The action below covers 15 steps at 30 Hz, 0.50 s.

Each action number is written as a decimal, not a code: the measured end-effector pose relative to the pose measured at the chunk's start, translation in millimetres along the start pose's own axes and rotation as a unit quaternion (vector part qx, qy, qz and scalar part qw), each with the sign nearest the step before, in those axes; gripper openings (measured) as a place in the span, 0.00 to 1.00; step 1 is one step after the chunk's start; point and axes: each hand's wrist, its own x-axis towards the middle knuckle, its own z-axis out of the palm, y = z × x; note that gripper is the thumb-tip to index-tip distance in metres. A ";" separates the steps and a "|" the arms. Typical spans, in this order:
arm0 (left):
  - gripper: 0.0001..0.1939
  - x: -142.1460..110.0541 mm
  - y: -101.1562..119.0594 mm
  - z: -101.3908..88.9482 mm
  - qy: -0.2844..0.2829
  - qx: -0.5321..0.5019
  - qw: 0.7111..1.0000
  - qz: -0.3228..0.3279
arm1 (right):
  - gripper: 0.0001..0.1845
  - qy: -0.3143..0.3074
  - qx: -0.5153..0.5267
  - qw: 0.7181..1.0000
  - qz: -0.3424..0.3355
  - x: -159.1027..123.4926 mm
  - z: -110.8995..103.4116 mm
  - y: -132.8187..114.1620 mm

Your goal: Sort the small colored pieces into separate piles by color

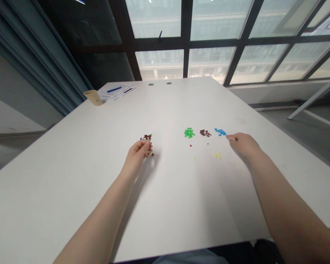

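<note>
Small coloured bits lie in sorted heaps on a white table (71,165): a green heap (189,132), a brown heap (205,133), a blue heap (220,132) and a faint yellow heap (217,155). A mixed heap (147,138) of brown, green and red bits lies left of centre. My left hand (139,152) rests at the mixed heap, fingers curled and pinched over its near bits. My right hand (243,144) lies beside the blue heap, fingers pinched on a thin pale stick whose tip points at the blue bits.
A few stray bits, one red (190,145) and one yellow (195,159), lie between the heaps. A tan paper cup (94,97) and papers with a blue pen (116,90) sit at the far left corner. Dark-framed windows stand behind the table.
</note>
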 end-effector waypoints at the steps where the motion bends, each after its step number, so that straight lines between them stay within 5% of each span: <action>1: 0.09 2.9 1.4 -6.5 0.032 0.059 0.997 0.040 | 0.18 0.008 0.005 1.000 0.004 -0.7 -2.2 -1.9; 5: 0.06 11.5 1.3 -30.4 0.090 0.317 0.933 0.143 | 0.16 0.031 0.049 0.998 -0.003 -4.5 -8.2 -12.2; 9: 0.10 14.9 -10.2 -39.4 0.028 0.478 0.870 0.118 | 0.14 0.013 0.061 0.998 -0.011 -9.2 -12.0 -21.9; 15: 0.09 14.8 -21.2 -33.0 -0.070 0.531 0.838 0.109 | 0.12 0.000 0.080 0.996 -0.049 -16.2 -18.5 -36.5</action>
